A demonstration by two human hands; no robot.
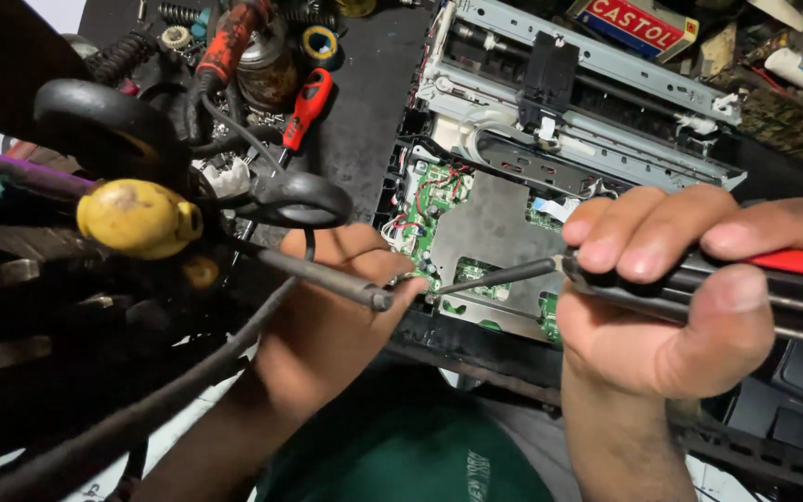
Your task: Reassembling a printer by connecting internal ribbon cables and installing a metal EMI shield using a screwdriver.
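The bench (364, 121) below me was dark and crowded, with coiled springs (123, 56), a roll of yellow tape (320, 43) and a small red-handled screwdriver (307, 110) lying loose at its far side. Closer to my camera on the left hung a cluster of tools, among them a yellow knob (134, 217) and black scissor loops (299, 199), all blurred by nearness.

An opened printer chassis (587, 102) lay across the middle and right, its grey metal rails and black carriage exposed. Under them sat a green circuit board (434, 200) with thin red and white wires, partly covered by a grey metal shield plate (494, 232).

My right hand (690, 307) was closed firmly around a black and red screwdriver (699, 279), fingers wrapped over the handle and thumb pressed along its underside. Its dark shaft ran leftward, the tip meeting the near left edge of the shield plate. My left hand (327, 316) rested just beside that spot, fingertips curled toward the tip; a thin metal rod from the hanging tools crossed in front of it, so I could not tell whether it pinched anything.
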